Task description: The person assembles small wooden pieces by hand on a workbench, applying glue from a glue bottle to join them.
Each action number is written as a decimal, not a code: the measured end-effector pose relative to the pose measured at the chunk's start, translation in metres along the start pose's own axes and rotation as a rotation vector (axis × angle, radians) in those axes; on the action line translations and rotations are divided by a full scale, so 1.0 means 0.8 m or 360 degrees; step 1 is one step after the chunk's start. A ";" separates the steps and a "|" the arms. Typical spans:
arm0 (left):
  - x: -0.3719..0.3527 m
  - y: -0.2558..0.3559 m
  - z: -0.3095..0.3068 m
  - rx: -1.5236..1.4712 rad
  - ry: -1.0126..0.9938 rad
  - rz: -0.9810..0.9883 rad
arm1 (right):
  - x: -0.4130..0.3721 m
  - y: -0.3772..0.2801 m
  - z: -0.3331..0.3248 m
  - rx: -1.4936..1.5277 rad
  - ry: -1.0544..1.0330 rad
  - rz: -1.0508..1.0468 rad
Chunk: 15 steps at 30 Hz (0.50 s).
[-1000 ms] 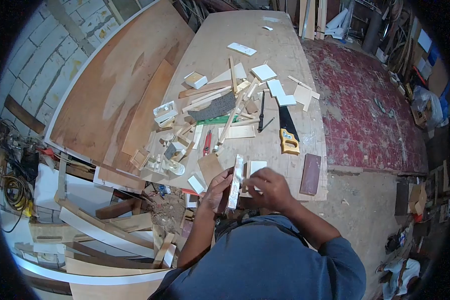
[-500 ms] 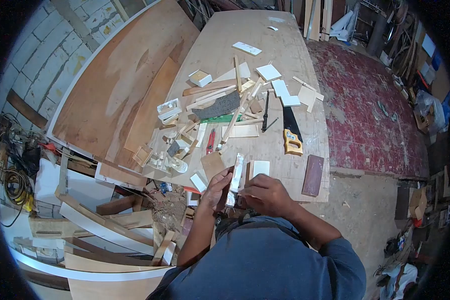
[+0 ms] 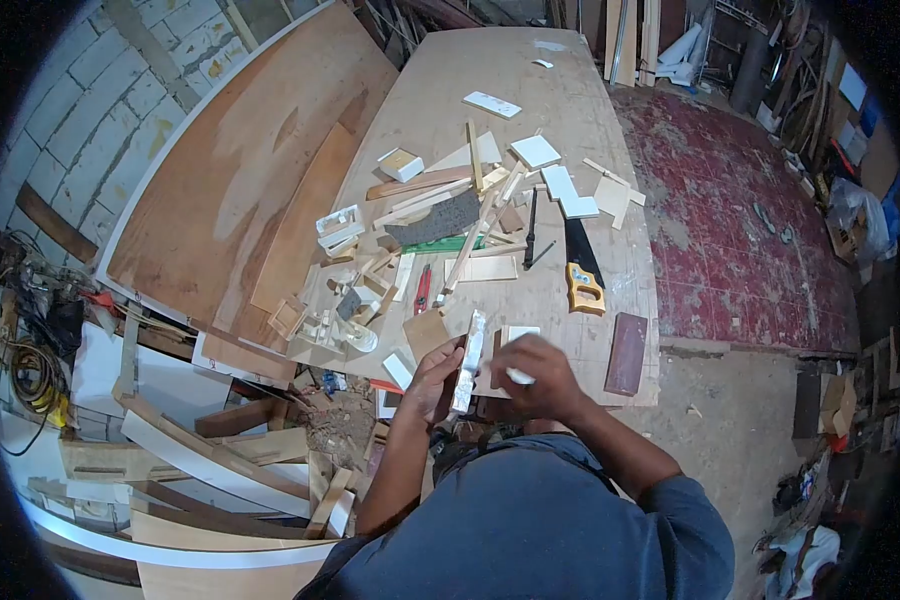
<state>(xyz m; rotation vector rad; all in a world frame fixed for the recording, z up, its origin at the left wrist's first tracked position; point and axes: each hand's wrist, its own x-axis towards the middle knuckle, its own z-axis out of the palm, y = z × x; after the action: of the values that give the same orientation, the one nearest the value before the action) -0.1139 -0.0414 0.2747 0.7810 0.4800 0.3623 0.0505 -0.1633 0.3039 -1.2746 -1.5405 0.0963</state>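
Observation:
My left hand (image 3: 433,384) is wrapped round a narrow strip-like wooden piece (image 3: 469,362) with a rough white face, held upright near the table's front edge. To the right of it, apart from the piece, my right hand (image 3: 538,374) has its fingers curled in; they are slightly blurred, and whatever is in them is too small or hidden to name. Behind the right hand lies a white-topped block (image 3: 522,331), partly covered by it. A brown square of board (image 3: 427,331) rests just beyond my left hand.
On the table (image 3: 530,70) lie a yellow-handled handsaw (image 3: 585,288), a red utility knife (image 3: 423,287), a dark sanding sheet (image 3: 440,218), a reddish-brown block (image 3: 626,354) and several wood offcuts. A large plywood panel (image 3: 220,170) leans along the left side.
My right hand has moved away from the wooden piece, slightly up and to the right. The left hand still holds the piece in nearly the same place.

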 end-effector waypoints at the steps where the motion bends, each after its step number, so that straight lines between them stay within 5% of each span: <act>1: 0.000 0.001 0.000 -0.0078 -0.0045 -0.0018 | 0.003 0.008 0.000 -0.0087 0.0145 0.0068; 5: 0.000 0.005 0.001 -0.0044 -0.0081 -0.0014 | 0.000 0.020 0.009 -0.0204 0.0213 0.0139; 10: 0.004 0.002 -0.014 -0.0004 -0.0102 0.0031 | 0.001 -0.021 0.001 0.0107 -0.0148 -0.0063; 15: -0.002 0.007 0.003 0.0060 -0.0025 0.0000 | 0.011 0.017 0.008 -0.0187 0.0216 0.0117</act>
<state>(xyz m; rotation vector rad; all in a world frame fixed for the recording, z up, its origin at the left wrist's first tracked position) -0.1151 -0.0395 0.2809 0.8200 0.4729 0.3478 0.0562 -0.1478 0.2984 -1.4022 -1.4003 -0.0337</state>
